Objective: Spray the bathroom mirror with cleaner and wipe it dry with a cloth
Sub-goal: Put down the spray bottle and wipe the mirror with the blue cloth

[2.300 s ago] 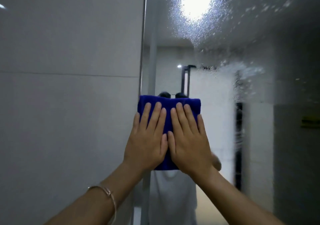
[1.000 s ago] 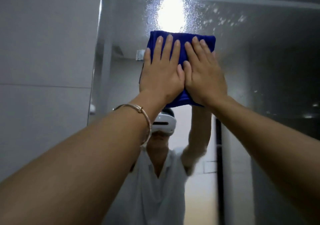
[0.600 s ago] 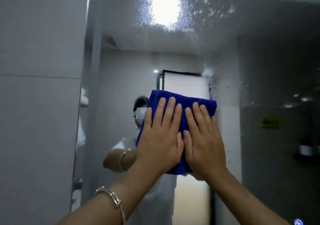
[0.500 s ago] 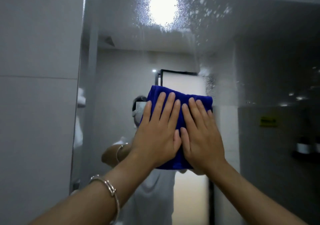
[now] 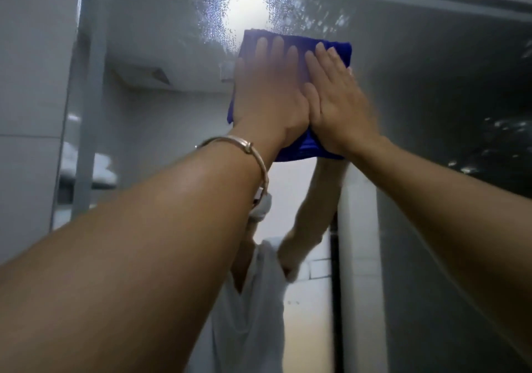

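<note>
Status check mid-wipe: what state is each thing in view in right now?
mirror: wet with droplets near the top edge, not yet wiped there.
cloth: folded, pressed flat on the mirror just below the droplets.
left hand: flat, pressing the cloth.
right hand: flat, pressing the cloth beside the left hand.
bracelet: on the left wrist.

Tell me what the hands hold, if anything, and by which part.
Nothing is gripped. The left hand and the right hand press a folded blue cloth flat against the mirror, palms side by side on its face, fingers straight.
</note>
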Motion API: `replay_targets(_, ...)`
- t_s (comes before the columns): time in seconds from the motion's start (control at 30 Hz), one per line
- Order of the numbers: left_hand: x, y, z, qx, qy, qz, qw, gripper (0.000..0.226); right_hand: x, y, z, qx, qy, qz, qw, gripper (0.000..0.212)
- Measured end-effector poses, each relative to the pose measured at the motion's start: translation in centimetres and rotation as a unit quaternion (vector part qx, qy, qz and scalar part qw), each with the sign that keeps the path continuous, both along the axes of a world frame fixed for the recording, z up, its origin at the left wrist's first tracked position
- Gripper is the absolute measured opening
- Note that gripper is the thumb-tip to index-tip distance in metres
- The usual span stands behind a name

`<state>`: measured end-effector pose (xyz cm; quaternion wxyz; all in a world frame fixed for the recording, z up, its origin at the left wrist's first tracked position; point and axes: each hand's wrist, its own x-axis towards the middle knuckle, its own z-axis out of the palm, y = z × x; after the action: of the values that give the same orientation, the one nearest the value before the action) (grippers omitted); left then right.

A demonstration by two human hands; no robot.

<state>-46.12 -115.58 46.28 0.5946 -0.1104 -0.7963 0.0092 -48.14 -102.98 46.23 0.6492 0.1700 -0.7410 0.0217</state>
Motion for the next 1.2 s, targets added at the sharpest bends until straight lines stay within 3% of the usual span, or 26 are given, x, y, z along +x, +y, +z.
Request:
replay_targets(0.17, -0.6, 0.3, -2.3, -0.01, 0.05, -0.01, 0.999, 0.06, -0.2, 0.0, -2.3, -0.021, 0.024, 0.019, 0.999, 0.055)
replay_targets(0.33, -1.6, 2.2, -9.6, -0.009, 0.084, -0.039, 0.996, 0.063, -0.2, 2.1, -9.4, -0.033, 0.002, 0.041, 0.999, 0.057)
replay_targets(0.5, -1.8, 4.9, -15.0, -0.059, 0.064, -0.052, 0.995, 0.064, 0.1, 5.1, -16.2, -0.059, -0.025, 0.017, 0.998, 0.055)
replay_targets(0.63, -1.6, 5.6, -15.7, -0.092, 0.058, -0.022, 0.994, 0.065, 0.4, 6.3, -17.7, -0.06, -0.046, -0.006, 0.997, 0.055)
replay_targets(0.77, -1.7, 5.7, -13.5, -0.126, 0.053, -0.01, 0.991, 0.067, 0.5, 7.0, -15.6, -0.03, -0.052, -0.005, 0.998, 0.057)
replay_targets(1.07, -0.9, 11.5, 0.4, 0.003, 0.024, 0.029, 0.999, 0.062, 0.5, 11.8, 1.1, 0.035, -0.049, -0.019, 0.998, 0.055)
replay_targets(1.2, -1.1, 12.2, 2.5, 0.005, 0.028, 0.032, 0.999, 0.06, 0.2, 12.1, 3.0, 0.014, -0.031, 0.011, 0.999, 0.054)
